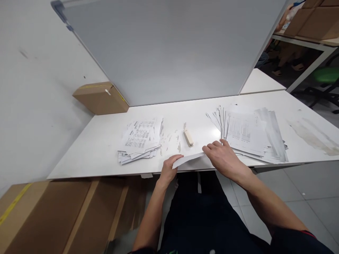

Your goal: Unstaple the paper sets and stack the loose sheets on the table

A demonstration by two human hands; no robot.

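Observation:
At the front edge of the white table, a white sheet of paper (188, 159) is held between my two hands, seen nearly edge-on; whether it is one sheet or several I cannot tell. My left hand (169, 166) pinches its left end. The fingers of my right hand (221, 155) are closed on its right end. Just beyond the paper lies a cream stapler (188, 138). To the left is an uneven stack of printed papers (140, 137). A wider, fanned-out pile of printed papers (246, 132) lies by my right hand.
A whiteboard (169, 53) stands upright along the back of the table (87, 151). One cardboard box (102, 98) sits at the back left; larger cardboard boxes (66, 215) stand below on the left. Beyond are another table, a green chair (327, 74) and part of a person.

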